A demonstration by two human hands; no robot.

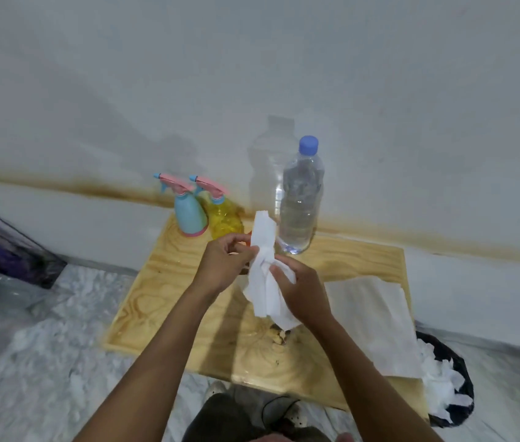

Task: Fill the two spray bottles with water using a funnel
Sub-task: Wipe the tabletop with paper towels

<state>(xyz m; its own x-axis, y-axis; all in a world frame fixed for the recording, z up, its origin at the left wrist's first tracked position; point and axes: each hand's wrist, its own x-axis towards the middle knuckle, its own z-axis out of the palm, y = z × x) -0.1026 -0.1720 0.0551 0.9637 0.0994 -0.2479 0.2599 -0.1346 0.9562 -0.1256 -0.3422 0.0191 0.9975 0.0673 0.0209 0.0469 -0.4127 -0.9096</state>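
Observation:
Two spray bottles stand at the back left of the wooden table [163,301]: a blue one [189,218] and a yellow one [224,218], both with pink trigger heads on. A clear water bottle [300,202] with a blue cap stands to their right. Over the table's middle, my left hand [225,266] holds a small orange thing [245,239], mostly hidden, possibly the funnel. My right hand [300,290] grips a white paper towel [266,272] bunched against it.
A flat sheet of paper towel [376,323] lies on the table's right side. A black bin [453,387] with crumpled white tissues sits by the right front corner. A dark purple box [3,247] lies on the floor at left. The wall is close behind.

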